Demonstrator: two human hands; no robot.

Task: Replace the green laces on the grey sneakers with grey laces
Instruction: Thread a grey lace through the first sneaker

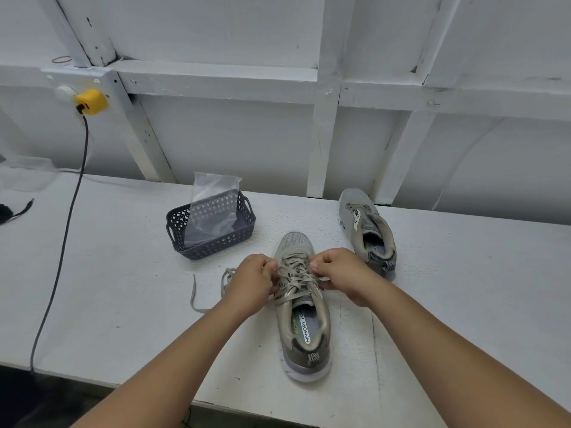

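Note:
A grey sneaker (304,329) stands on the white table (123,288), toe pointing away from me, threaded with a pale grey-beige lace (295,273). My left hand (253,281) pinches the lace at the left eyelets. My right hand (343,273) pinches it at the right eyelets. The lace's loose end (197,299) trails left across the table. A second grey sneaker (367,230) lies farther right, with no lace visible in it.
A dark plastic basket (185,220) holding a clear plastic bag (213,208) sits behind my left hand. A dark cable (61,242) runs down from a yellow plug (91,101) on the wall. A black object (12,211) lies at the far left.

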